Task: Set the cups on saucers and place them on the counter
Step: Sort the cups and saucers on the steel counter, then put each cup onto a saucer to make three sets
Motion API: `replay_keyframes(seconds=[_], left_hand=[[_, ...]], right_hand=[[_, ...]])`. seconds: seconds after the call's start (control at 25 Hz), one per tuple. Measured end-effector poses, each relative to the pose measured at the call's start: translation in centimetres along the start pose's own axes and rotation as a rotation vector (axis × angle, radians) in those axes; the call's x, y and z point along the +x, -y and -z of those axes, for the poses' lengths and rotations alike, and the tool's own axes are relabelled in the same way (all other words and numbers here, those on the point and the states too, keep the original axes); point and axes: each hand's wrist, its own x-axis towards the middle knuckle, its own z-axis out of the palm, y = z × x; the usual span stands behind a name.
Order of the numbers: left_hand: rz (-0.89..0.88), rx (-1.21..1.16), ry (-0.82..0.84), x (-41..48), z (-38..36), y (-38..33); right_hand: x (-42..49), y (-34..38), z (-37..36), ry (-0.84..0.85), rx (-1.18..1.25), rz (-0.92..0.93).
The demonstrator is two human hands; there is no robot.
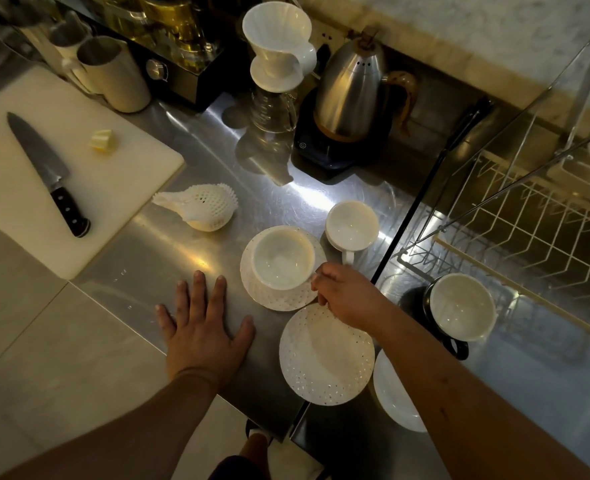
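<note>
The right hand (342, 292) has its fingers curled in on the handle of a white cup (283, 259), which sits upright in a dotted saucer (279, 301) on the steel counter (141, 268). The left hand (205, 320) lies flat on the counter just left of that saucer, fingers spread, holding nothing. Just near of the held cup, under the right wrist, lies a second dotted saucer (326, 358), bare. A plain white plate (394, 400) pokes out from beneath the forearm. Just right of and beyond the first saucer, a second cup (352, 225) stands straight on the steel, its handle pointing near, close to the knuckles. Further right, a black-handled cup (461, 306) sits beside the wire dish rack (529, 209). To the left are a perforated white ornament (200, 206) and a cutting board (120, 188) bearing a knife (47, 171). At the far side stand a pour-over dripper (276, 39) on its glass server (274, 109) and a gooseneck kettle (352, 84).
</note>
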Motion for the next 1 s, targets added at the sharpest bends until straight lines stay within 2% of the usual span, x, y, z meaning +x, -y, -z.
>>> replay_keyframes(seconds=[0.16,0.36,0.44,0.68,0.72,0.8,0.92,1.0], left_hand=[[0.005,0.011,0.005,0.0,0.2,-0.1],[0.006,0.009,-0.003,-0.1,0.3,-0.3],[0.006,0.012,-0.003,-0.1,0.2,-0.2],[0.012,0.003,-0.012,-0.2,0.2,-0.5],[0.016,0.002,-0.011,-0.2,0.3,-0.5],[0.023,-0.001,-0.006,-0.2,0.4,-0.6],[0.015,-0.010,-0.007,-0.3,0.4,-0.5],[0.013,-0.012,-0.006,-0.3,0.4,-0.5]], right_hand=[[-1.4,0.1,-0.2,-0.104,-0.075,0.026],[-7.4,-3.6,0.3,-0.416,-0.018,0.125],[-9.9,-6.0,0.7,-0.536,0.071,0.071],[-14.7,-11.6,3.0,-0.824,0.321,-0.268],[-14.8,-12.1,3.5,-0.838,0.353,-0.320],[-14.4,-12.9,4.3,-0.758,0.406,-0.409],[-13.8,-13.4,4.5,-0.596,0.487,-0.412],[-13.4,-13.6,4.6,-0.577,0.544,-0.403]])
